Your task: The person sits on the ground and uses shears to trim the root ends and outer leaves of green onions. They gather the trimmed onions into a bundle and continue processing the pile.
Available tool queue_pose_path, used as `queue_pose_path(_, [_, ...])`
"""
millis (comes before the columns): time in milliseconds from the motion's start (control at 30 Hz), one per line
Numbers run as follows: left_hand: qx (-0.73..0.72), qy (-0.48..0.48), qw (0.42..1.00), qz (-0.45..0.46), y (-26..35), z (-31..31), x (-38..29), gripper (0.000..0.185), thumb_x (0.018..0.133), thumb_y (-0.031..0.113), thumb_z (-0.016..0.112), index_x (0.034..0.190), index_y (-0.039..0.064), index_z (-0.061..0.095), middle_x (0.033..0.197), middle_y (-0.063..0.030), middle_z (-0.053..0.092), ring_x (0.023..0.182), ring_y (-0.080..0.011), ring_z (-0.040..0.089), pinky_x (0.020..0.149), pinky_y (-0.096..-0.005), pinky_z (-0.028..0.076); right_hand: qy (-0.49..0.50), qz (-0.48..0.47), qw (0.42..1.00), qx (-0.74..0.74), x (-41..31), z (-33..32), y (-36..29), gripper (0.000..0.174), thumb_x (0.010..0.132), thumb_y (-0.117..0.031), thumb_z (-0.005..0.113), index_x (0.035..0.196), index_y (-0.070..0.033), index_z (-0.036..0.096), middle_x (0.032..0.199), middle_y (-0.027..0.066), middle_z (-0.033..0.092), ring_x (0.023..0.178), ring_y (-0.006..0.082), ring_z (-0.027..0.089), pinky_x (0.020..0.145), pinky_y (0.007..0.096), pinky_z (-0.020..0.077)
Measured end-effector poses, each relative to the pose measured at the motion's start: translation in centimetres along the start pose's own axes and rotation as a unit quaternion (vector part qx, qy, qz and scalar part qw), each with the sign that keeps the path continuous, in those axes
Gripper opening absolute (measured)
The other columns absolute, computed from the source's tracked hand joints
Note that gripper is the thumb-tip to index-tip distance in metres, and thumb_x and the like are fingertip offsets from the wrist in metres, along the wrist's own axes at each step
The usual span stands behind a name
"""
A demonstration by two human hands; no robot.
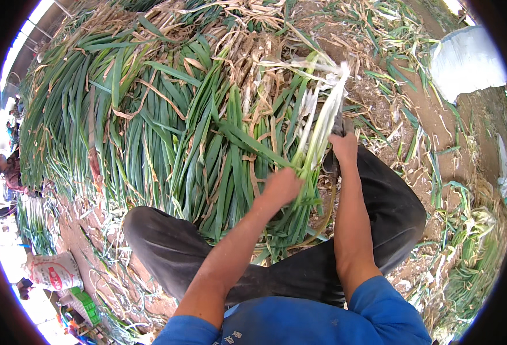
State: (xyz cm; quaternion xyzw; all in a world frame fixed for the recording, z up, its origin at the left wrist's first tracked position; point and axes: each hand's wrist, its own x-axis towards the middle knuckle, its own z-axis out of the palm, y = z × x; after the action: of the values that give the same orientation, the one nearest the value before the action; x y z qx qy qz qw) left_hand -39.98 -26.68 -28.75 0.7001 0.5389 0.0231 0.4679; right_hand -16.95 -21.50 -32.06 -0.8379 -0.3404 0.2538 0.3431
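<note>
My left hand [284,186] is blurred and closed around a bundle of long green onions [322,125], at the point where the pale stalks turn green. Their white ends point away from me, and loose whitish skins [294,64] hang or fly about them, smeared by motion. Just right of the stalks, my right hand [345,145] grips a dark hand tool [338,123], which the fingers and stalks partly hide. A thin yellowish hose [332,202] runs below that hand. Under the bundle lies a broad heap of green onions [150,142], leaves towards me.
My bent legs [167,246] frame the near side of the heap. A whitish sheet-like object [467,62] is at upper right. Trimmed leaves [464,267] litter the soil. At left are a printed sack [55,271], a green crate [85,304] and another person [12,172].
</note>
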Motion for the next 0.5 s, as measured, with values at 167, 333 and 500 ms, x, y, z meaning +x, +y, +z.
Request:
queue_pose_path(167, [0.071,0.373,0.918,0.117,-5.5,-5.6,8.5,0.01,0.086,0.003,0.055,0.089,0.0,0.064,0.083,-0.0197,0.067,0.069,-0.0395,0.066,0.062,-0.0419,0.056,-0.123,0.041,0.987,0.1,-1.1,1.9,3.5,0.044,0.076,-0.03,0.072,0.097,0.009,0.067,0.083,0.0135,0.068,0.075,0.0213,0.063,0.073,0.0362,0.0498])
queue_pose_path(333, [0.152,0.327,0.932,-0.035,-10.5,-9.0,15.8,0.02,0.09,0.01,0.057,0.102,-0.001,0.069,0.104,-0.0243,0.067,0.101,-0.0391,0.065,0.085,-0.0437,0.054,-0.256,0.017,0.962,0.096,-3.7,5.1,-1.3,0.045,0.081,-0.033,0.072,0.105,0.005,0.068,0.08,0.0092,0.065,0.073,0.0188,0.058,0.071,0.0343,0.0481])
queue_pose_path(500, [0.323,0.21,0.903,-0.188,-9.9,-9.2,18.1,0.022,0.087,0.01,0.062,0.104,0.002,0.073,0.106,-0.0185,0.07,0.102,-0.0346,0.067,0.086,-0.0427,0.055,-0.272,-0.001,0.959,0.077,-4.5,7.2,-1.6,0.047,0.077,-0.028,0.072,0.11,0.004,0.067,0.095,0.0204,0.07,0.089,0.0304,0.068,0.084,0.0396,0.0507])
